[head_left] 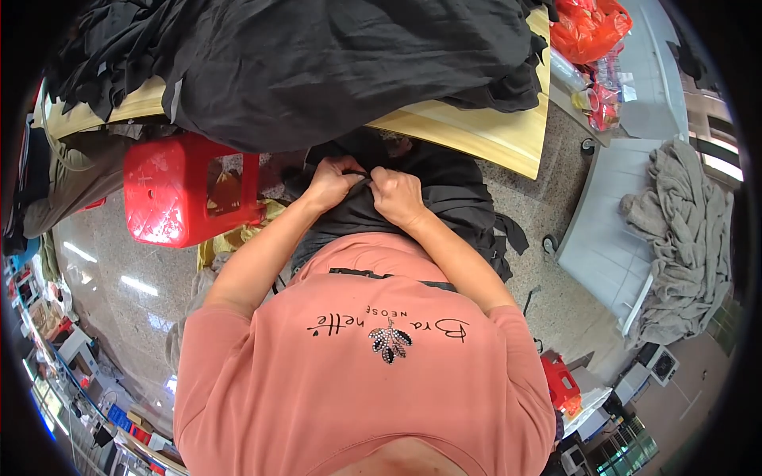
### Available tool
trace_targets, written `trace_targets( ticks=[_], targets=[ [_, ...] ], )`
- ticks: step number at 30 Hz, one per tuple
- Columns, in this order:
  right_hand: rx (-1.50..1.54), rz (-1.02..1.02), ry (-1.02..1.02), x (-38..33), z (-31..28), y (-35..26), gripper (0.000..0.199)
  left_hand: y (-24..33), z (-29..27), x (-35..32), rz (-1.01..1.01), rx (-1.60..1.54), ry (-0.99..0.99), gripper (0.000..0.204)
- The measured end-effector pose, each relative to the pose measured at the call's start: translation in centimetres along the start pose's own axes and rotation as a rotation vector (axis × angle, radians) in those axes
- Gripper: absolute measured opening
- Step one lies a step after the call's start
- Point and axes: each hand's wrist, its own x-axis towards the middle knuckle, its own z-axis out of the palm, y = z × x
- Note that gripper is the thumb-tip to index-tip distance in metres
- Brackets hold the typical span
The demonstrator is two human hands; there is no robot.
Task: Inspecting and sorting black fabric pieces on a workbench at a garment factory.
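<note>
While both hands pinch it, the black garment [444,202] hangs lengthwise lapward.

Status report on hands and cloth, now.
Left hand and right hand both pinching black cloth in lap. Red stool at left, clear of hands.

I see my hands pinching a plain black garment [444,198], and a larger heap of black cloth [317,63] on the pale yellow wooden surface [484,135]. My shirt [357,381] is salmon pink with dark lettering and a sparkly leaf motif. The plastic stool [171,198] is bright red, the bag [587,28] orange-red, the crumpled fabric [686,230] grey, the floor [119,278] speckled grey.
</note>
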Motion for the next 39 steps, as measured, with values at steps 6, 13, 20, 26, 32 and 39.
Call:
trace_targets(
  ticks=[6, 13, 20, 26, 32, 39],
  targets=[
    [-0.022, 0.113, 0.019, -0.1, 0.7, -0.2, 0.008, -1.2, 1.8, -0.6, 0.192, 0.168, 0.271, 0.010],
    [-0.052, 0.158, 0.005, 0.1, 0.5, -0.3, 0.008, 0.4, 3.0, -2.0, 0.105, 0.242, 0.343, 0.014],
    [0.041, 0.059, 0.034, -0.7, -0.4, 0.9, 0.012, 2.0, -1.3, -2.0, 0.321, 0.779, 0.134, 0.013],
    [0.043, 0.048, 0.062, -1.2, -0.9, 1.3, 0.013, 0.2, -4.9, -0.7, 0.348, 0.643, 0.035, 0.014],
    [0.002, 0.052, -0.011, -1.9, -0.7, 2.0, 0.014, 0.4, -3.8, -1.4, -0.137, -0.295, 0.011, 0.004],
    [0.003, 0.052, -0.046, -1.5, 0.0, 2.5, 0.009, -1.6, -4.9, -1.8, -0.155, -0.573, -0.024, 0.006]
  ],
)
